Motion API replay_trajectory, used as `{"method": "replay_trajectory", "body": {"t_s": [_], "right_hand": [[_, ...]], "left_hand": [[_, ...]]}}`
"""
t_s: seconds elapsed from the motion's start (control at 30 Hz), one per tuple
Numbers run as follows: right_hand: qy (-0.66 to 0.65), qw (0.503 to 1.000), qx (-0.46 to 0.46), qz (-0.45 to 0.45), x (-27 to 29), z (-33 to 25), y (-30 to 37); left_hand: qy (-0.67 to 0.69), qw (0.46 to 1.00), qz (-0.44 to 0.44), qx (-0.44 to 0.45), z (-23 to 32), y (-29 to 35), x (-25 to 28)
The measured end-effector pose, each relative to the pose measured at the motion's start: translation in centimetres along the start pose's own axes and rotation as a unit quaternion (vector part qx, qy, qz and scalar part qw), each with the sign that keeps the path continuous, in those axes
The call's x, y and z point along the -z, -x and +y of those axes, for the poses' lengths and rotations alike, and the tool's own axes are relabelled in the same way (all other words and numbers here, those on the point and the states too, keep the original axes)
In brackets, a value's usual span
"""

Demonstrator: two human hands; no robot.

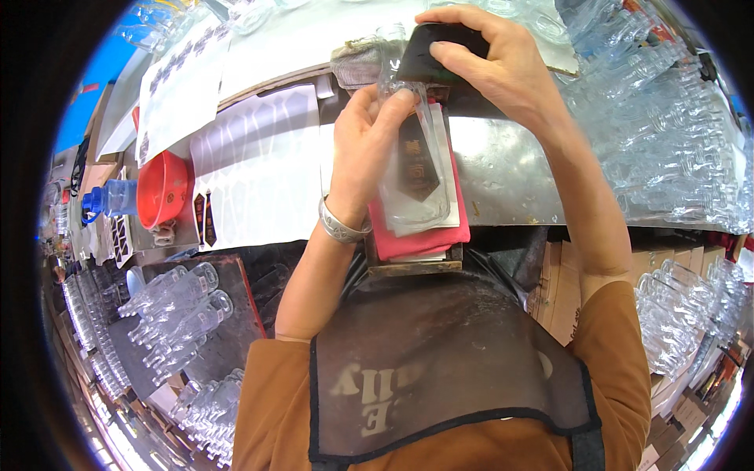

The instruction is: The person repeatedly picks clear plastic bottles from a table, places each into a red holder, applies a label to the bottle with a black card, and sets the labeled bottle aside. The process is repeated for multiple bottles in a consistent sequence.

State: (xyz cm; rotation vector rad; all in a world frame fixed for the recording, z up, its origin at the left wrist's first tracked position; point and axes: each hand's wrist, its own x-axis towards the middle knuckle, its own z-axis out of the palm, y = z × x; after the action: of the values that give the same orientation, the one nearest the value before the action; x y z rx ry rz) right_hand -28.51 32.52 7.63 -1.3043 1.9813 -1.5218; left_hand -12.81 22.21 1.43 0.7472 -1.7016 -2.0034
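Observation:
A clear glass bottle (437,210) lies on its side in front of me, neck pointing away. My left hand (363,140) is closed around it near the neck, thumb on top. A dark pointed decal (418,166) with orange marks shows on the bottle's body. Under the bottle is a pad of pale sheets and red cloth (461,229) on a small wooden stand (415,268). My right hand (506,67) grips a flat black piece (428,53), possibly a scraper, just beside the bottle's neck. A folded grey cloth (355,64) rests behind the left hand.
A sheet of decals (255,161) lies to the left, beside a red bowl (162,191) and a blue-capped plastic jug (118,198). Many clear bottles (667,149) are packed on the right. More bottles (184,306) lie at lower left and lower right (674,314).

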Motion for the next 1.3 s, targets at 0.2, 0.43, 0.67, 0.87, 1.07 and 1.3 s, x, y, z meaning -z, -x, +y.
{"method": "replay_trajectory", "body": {"t_s": [0.2,0.43,0.67,0.87,1.07,1.3], "right_hand": [[0.001,1.0,-0.004,0.003,-0.5,-0.1,-1.0],[0.063,0.992,0.106,0.015,-1.0,0.1,-1.6],[0.042,0.991,0.058,0.113,-1.5,0.7,0.0],[0.031,0.994,-0.01,0.103,-2.3,1.7,2.6],[0.002,0.99,0.008,0.138,-2.5,2.2,2.6],[0.173,0.964,0.177,0.095,-1.6,-0.3,1.5]], "left_hand": [[-0.013,1.0,0.017,-0.002,0.0,0.1,-0.2],[-0.026,0.999,0.03,0.008,0.2,0.0,-0.4],[0.0,1.0,0.008,0.002,0.0,0.0,-0.3],[0.087,0.995,-0.027,0.038,-1.3,-0.6,1.0],[0.094,0.994,-0.013,0.052,-1.1,-0.3,1.3],[-0.026,0.999,-0.002,-0.022,-0.4,3.2,2.6]]}}
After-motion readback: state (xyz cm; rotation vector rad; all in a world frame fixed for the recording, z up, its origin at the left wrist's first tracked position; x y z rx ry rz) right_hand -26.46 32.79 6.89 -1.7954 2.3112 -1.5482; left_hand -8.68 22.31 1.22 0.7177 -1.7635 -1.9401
